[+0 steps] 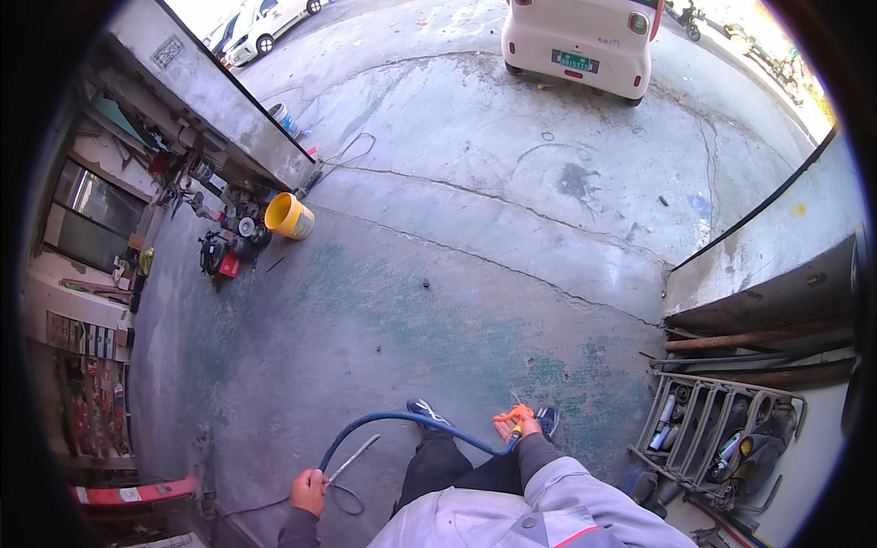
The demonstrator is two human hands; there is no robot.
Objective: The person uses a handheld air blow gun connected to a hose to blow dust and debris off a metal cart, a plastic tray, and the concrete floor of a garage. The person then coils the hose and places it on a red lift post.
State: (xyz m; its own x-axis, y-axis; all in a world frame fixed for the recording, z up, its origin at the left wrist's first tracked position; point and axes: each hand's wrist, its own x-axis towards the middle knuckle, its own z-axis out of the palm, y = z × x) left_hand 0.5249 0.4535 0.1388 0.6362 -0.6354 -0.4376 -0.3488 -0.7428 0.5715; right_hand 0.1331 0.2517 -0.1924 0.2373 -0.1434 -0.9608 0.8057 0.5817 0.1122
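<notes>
One blue hose (406, 416) arches across the lower centre of the frame. At its left end, lower left of centre, the left hand (308, 491) is closed around it. The right hand (523, 427), lower right of centre, curls loosely round one orange nozzle (514, 414). Two dark shoes (429, 414) show between and beside the hands; one yellow bucket (289, 217) stands upper left.

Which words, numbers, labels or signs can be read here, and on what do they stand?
Green plate on the nearest white car: pale characters, left uncopied.
Square mark on the pale wall: too small to read.
White label on the red beam: too small to read.
</notes>
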